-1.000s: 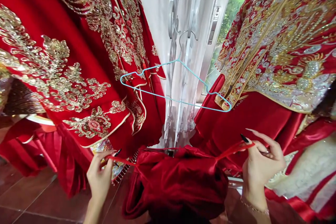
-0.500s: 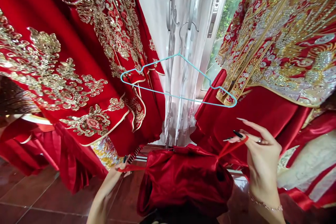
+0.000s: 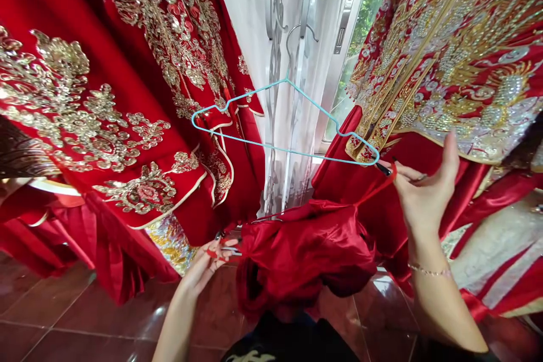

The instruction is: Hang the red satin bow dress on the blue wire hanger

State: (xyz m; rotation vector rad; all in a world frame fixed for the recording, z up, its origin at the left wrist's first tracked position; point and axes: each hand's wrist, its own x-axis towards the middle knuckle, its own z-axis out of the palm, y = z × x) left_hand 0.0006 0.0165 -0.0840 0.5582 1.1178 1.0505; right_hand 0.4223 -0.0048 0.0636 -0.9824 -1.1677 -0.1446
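A dark red satin garment [image 3: 309, 243] hangs bunched between my hands, with a thin red strap at each side. My right hand [image 3: 424, 192] pinches the right strap [image 3: 375, 188] and has it up at the right end of a light blue hanger [image 3: 292, 151]; whether the strap touches the hanger I cannot tell. My left hand [image 3: 207, 260] grips the left strap beside the garment's upper left corner, lower than the right hand. The hanger hangs by its metal hook [image 3: 288, 39], and its left end has nothing on it.
A red robe with gold sequin embroidery [image 3: 144, 186] hangs on the left. On the right hangs a red jacket with dense silver and gold beading [image 3: 458, 79]. Behind are a white metal rack [image 3: 271, 96], white curtains and a window [image 3: 377, 5]. The floor [image 3: 106, 317] has brown tiles.
My right hand has risen with its strap to the hanger's right end, pulling the garment's right side up. My left hand has moved right, closer to the garment.
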